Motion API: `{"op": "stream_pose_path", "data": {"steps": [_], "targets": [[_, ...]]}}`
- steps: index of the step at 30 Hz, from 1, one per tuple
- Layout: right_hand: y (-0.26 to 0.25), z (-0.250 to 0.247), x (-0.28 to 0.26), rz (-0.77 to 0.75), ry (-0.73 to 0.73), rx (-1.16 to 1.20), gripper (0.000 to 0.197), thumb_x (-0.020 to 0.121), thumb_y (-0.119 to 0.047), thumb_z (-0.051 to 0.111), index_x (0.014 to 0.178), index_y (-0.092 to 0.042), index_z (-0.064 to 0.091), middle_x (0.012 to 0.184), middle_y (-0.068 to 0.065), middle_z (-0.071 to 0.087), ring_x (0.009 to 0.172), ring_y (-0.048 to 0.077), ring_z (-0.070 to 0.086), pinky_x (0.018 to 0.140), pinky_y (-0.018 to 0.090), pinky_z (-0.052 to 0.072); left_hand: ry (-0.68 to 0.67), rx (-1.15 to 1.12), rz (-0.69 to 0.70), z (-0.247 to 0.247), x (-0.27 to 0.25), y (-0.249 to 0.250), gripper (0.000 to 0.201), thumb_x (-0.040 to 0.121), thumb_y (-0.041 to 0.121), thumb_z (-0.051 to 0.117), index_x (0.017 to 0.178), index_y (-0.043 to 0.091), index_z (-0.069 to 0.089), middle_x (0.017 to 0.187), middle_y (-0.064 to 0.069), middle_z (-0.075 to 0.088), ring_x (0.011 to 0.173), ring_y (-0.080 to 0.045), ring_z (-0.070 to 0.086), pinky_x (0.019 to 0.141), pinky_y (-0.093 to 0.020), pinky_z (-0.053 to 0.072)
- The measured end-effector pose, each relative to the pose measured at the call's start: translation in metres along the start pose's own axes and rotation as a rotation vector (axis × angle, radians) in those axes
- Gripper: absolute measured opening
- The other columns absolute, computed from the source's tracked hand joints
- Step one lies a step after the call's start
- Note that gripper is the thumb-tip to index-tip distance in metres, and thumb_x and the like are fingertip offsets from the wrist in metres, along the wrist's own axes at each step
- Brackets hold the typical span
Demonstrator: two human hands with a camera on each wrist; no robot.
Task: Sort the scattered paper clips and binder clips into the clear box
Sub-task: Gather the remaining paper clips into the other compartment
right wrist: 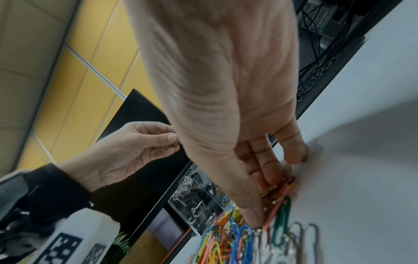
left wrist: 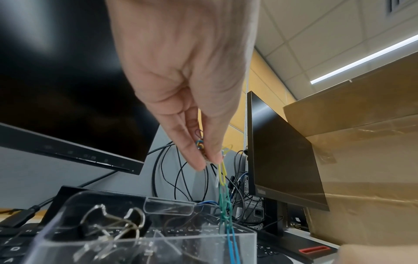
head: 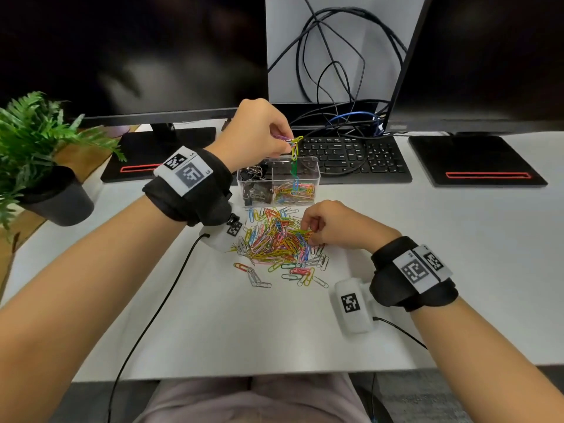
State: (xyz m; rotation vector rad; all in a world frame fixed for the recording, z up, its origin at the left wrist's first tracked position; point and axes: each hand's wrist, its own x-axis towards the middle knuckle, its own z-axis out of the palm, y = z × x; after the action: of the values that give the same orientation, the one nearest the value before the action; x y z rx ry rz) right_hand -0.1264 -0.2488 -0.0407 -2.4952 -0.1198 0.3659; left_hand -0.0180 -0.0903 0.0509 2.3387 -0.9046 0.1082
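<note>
My left hand (head: pixel 276 138) is raised over the clear box (head: pixel 316 175) and pinches a bunch of coloured paper clips (head: pixel 293 146). A linked chain of yellow, green and blue clips (left wrist: pixel 224 192) hangs from it into the box's right compartment, which holds several coloured clips. Black binder clips (head: pixel 255 190) fill the left compartment. A heap of coloured paper clips (head: pixel 276 239) lies on the white desk in front of the box. My right hand (head: pixel 308 230) is down on the heap's right side, fingers (right wrist: pixel 269 171) curled round a few clips (right wrist: pixel 280 189).
A black keyboard (head: pixel 351 154) lies just behind the box, with tangled cables (head: pixel 335 71) and two monitors above it. A potted plant (head: pixel 33 154) stands at the desk's left edge. Loose clips (head: pixel 259 280) trail toward me. The wrist camera's cable (head: pixel 158 306) crosses the desk.
</note>
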Motion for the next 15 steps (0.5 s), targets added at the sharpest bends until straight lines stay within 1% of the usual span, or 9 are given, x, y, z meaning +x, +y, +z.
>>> {"op": "stream_pose_path", "data": {"steps": [2, 5, 9, 12, 13, 15], "targets": [[0.000, 0.000, 0.000, 0.002, -0.003, 0.000, 0.025, 0.077, -0.011, 0.076, 0.100, -0.012, 0.066, 0.087, 0.003, 0.055, 0.080, 0.020, 0.055, 0.073, 0.036, 0.049, 0.008, -0.009, 0.002, 0.000, 0.002, 0.001, 0.014, 0.077, 0.015, 0.079, 0.088, 0.007, 0.076, 0.075, -0.009, 0.071, 0.066, -0.018, 0.070, 0.069, -0.038, 0.060], [0.000, 0.000, 0.000, 0.005, -0.001, -0.005, 0.025, 0.077, -0.011, 0.076, 0.100, -0.013, 0.066, 0.087, 0.002, 0.055, 0.079, 0.020, 0.054, 0.072, 0.034, 0.048, 0.022, -0.042, -0.009, -0.003, 0.006, 0.003, 0.014, 0.077, 0.012, 0.079, 0.088, 0.005, 0.076, 0.074, -0.009, 0.071, 0.065, -0.020, 0.071, 0.068, -0.037, 0.061], [-0.001, 0.000, 0.000, 0.009, -0.003, -0.012, 0.026, 0.078, -0.011, 0.076, 0.102, -0.011, 0.066, 0.086, 0.002, 0.054, 0.078, 0.019, 0.052, 0.069, 0.032, 0.045, 0.030, -0.061, 0.013, -0.007, 0.010, 0.007, 0.013, 0.078, 0.012, 0.078, 0.090, 0.005, 0.075, 0.075, -0.009, 0.071, 0.066, -0.018, 0.071, 0.067, -0.032, 0.061], [-0.001, 0.001, 0.000, 0.004, -0.003, -0.011, 0.026, 0.077, -0.011, 0.076, 0.102, -0.012, 0.066, 0.086, 0.002, 0.054, 0.078, 0.018, 0.052, 0.069, 0.031, 0.045, 0.037, -0.064, 0.031, -0.009, 0.010, 0.009, 0.013, 0.079, 0.012, 0.077, 0.090, 0.005, 0.075, 0.076, -0.011, 0.071, 0.066, -0.019, 0.071, 0.067, -0.031, 0.061], [-0.001, 0.001, 0.000, 0.004, -0.003, -0.013, 0.027, 0.077, -0.011, 0.076, 0.102, -0.011, 0.066, 0.086, 0.002, 0.054, 0.078, 0.018, 0.052, 0.068, 0.030, 0.044, 0.047, -0.071, 0.034, -0.010, 0.011, 0.010, 0.014, 0.079, 0.012, 0.077, 0.090, 0.004, 0.075, 0.076, -0.011, 0.071, 0.066, -0.019, 0.071, 0.066, -0.030, 0.060], [-0.001, 0.000, -0.001, 0.003, 0.000, -0.017, 0.026, 0.077, -0.011, 0.076, 0.102, -0.011, 0.066, 0.085, 0.001, 0.053, 0.078, 0.018, 0.052, 0.068, 0.029, 0.044, 0.077, -0.095, 0.027, -0.013, 0.012, 0.010, 0.015, 0.079, 0.011, 0.077, 0.091, 0.004, 0.075, 0.078, -0.012, 0.071, 0.066, -0.018, 0.070, 0.063, -0.022, 0.059]]}}
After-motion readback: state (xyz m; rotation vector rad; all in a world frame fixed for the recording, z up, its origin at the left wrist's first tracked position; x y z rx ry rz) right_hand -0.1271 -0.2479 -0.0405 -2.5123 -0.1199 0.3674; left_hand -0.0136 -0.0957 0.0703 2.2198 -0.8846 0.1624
